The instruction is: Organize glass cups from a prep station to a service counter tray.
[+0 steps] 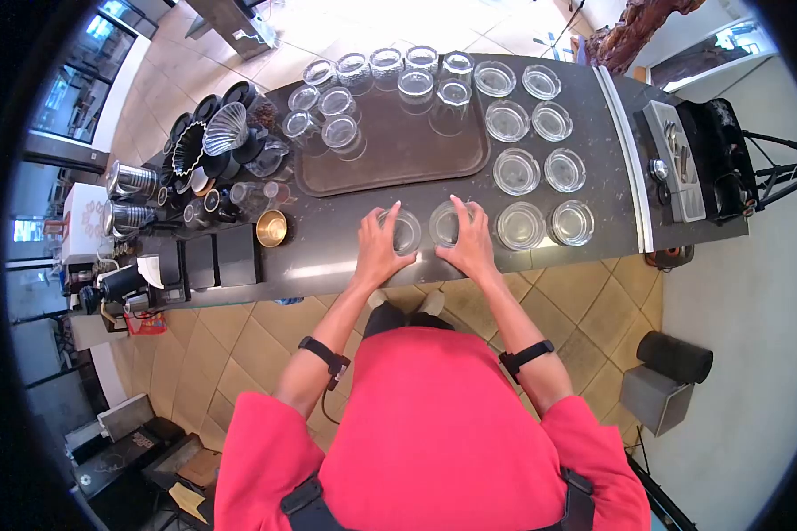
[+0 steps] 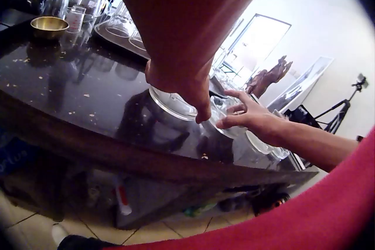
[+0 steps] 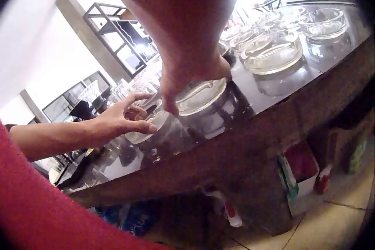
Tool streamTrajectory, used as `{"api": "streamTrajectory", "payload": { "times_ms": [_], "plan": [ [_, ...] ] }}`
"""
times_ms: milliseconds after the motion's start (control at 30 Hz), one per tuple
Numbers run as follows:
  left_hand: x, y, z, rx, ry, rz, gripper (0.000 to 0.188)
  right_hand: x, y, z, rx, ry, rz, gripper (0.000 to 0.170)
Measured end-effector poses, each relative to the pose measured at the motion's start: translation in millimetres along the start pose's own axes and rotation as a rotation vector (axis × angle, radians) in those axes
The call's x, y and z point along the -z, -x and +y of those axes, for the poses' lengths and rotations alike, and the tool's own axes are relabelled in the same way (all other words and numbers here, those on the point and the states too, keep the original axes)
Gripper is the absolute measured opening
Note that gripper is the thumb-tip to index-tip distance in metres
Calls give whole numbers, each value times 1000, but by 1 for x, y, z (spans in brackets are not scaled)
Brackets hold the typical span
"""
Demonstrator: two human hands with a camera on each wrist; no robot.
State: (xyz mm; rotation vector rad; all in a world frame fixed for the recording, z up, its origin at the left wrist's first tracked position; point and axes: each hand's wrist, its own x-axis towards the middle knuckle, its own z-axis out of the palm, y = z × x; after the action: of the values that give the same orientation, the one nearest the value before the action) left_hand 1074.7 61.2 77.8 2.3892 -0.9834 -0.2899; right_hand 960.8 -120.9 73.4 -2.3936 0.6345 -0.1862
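Note:
On the dark counter [image 1: 328, 258], the left hand [image 1: 380, 250] grips a clear glass ashtray [image 1: 406, 232] by its left side, thumb at the near edge. The right hand [image 1: 469, 245] holds a second glass ashtray [image 1: 443, 225] from its right side, fingers curved over the rim. Both dishes lie flat, a small gap between them. In the left wrist view the left hand [image 2: 181, 86] covers part of its dish [image 2: 171, 102]; in the right wrist view the right hand [image 3: 190, 74] covers part of the other dish [image 3: 202, 97].
Several more glass ashtrays [image 1: 521, 226] stand in two columns to the right. Behind the hands, a brown tray [image 1: 390, 159] bears upturned glasses [image 1: 341, 133]. A gold bowl [image 1: 272, 228] and black boxes [image 1: 237, 255] stand left; a cutlery holder [image 1: 682, 177] is at the far right.

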Motion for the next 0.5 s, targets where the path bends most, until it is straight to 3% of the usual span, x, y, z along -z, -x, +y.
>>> {"api": "streamTrajectory", "payload": {
  "times_ms": [133,400,500],
  "plan": [
    [-2,2,0,-2,-26,-12,111,0,2,2,-23,-26,-23,106],
    [-7,9,-11,0,91,83,122,-15,20,15,80,-159,201,115],
    [-7,11,-13,-8,95,92,122,-21,22,24,105,-203,194,113]
  ]
}}
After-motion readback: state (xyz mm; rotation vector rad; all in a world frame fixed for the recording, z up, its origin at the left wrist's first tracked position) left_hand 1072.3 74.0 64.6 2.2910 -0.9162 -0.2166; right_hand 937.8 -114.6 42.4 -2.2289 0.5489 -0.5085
